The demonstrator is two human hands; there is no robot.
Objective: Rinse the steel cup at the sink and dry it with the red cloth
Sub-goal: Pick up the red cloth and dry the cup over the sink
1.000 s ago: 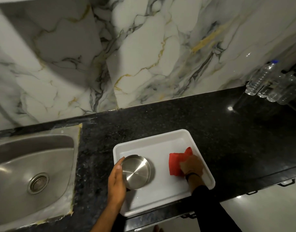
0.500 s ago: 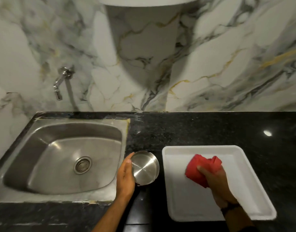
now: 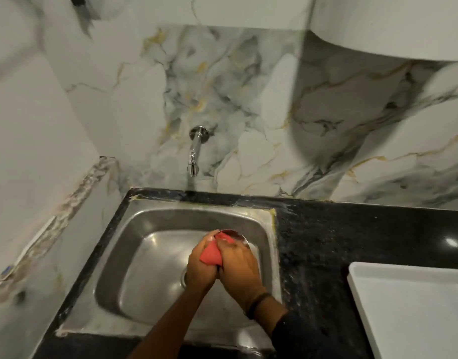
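Observation:
Both my hands are together over the steel sink [image 3: 134, 255]. My left hand [image 3: 200, 265] grips the steel cup [image 3: 238, 235], of which only the far rim shows past my fingers. My right hand [image 3: 239, 268] holds the red cloth [image 3: 211, 253] bunched against and into the cup. Most of the cup is hidden by the hands and the cloth. The drain is partly covered by my left wrist.
A chrome tap [image 3: 195, 151] sticks out of the marble wall above the sink; no water is visible. Black granite counter [image 3: 352, 234] runs to the right, with a white tray [image 3: 414, 307] at the lower right. A marble ledge borders the sink on the left.
Both hands left the tray and counter and came together over the sink. The cup went left with my left hand; the red cloth, lifted from the tray, is now pressed on the cup.

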